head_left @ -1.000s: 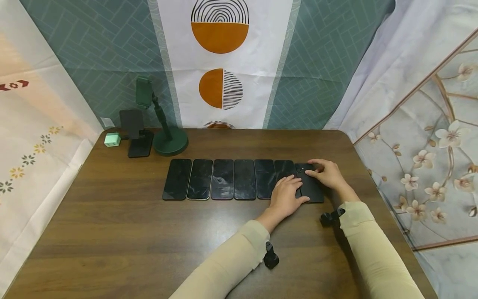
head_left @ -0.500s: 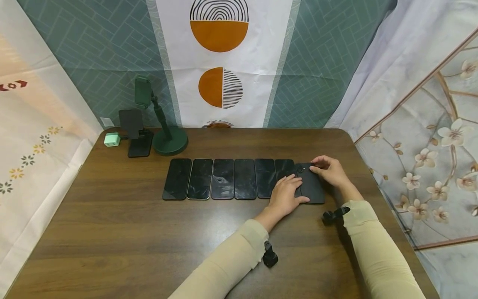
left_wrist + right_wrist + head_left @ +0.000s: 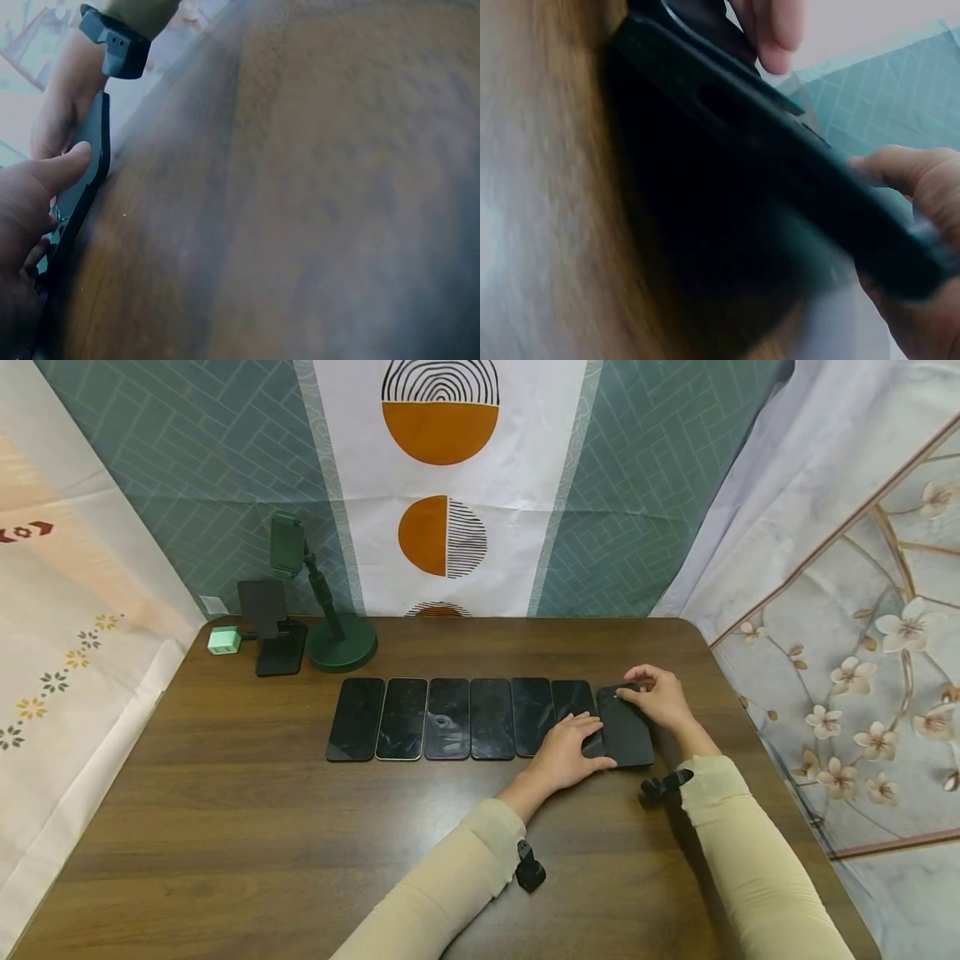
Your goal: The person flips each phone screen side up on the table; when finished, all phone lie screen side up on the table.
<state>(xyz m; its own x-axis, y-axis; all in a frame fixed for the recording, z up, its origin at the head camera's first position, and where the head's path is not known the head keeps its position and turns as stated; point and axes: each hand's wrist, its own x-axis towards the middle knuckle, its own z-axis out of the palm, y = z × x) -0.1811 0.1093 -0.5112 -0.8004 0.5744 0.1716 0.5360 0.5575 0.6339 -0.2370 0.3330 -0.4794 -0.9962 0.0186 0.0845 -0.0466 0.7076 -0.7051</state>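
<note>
Several smartphones lie side by side in a row, most with dark glossy screens up, such as the left-end phone (image 3: 356,720). At the right end is a matte black phone (image 3: 627,735), its back up. My right hand (image 3: 660,697) pinches this phone's far end between thumb and fingers. In the right wrist view, the phone's edge (image 3: 780,172) stands tilted off the table with a dark shadow beneath. My left hand (image 3: 561,756) rests with spread fingers on the neighbouring phone (image 3: 572,697). Its thumb (image 3: 71,166) touches the matte phone near its lower edge in the left wrist view.
A green round-based stand (image 3: 341,643), a black folding phone stand (image 3: 281,647) and a small mint-green cube (image 3: 224,641) occupy the back left of the wooden table (image 3: 285,843). Fabric hangings surround the back and sides.
The matte black phone has shifted slightly right, away from its neighbour. My right hand's fingers now cover its camera area. My left hand has drawn slightly left and toward me.
</note>
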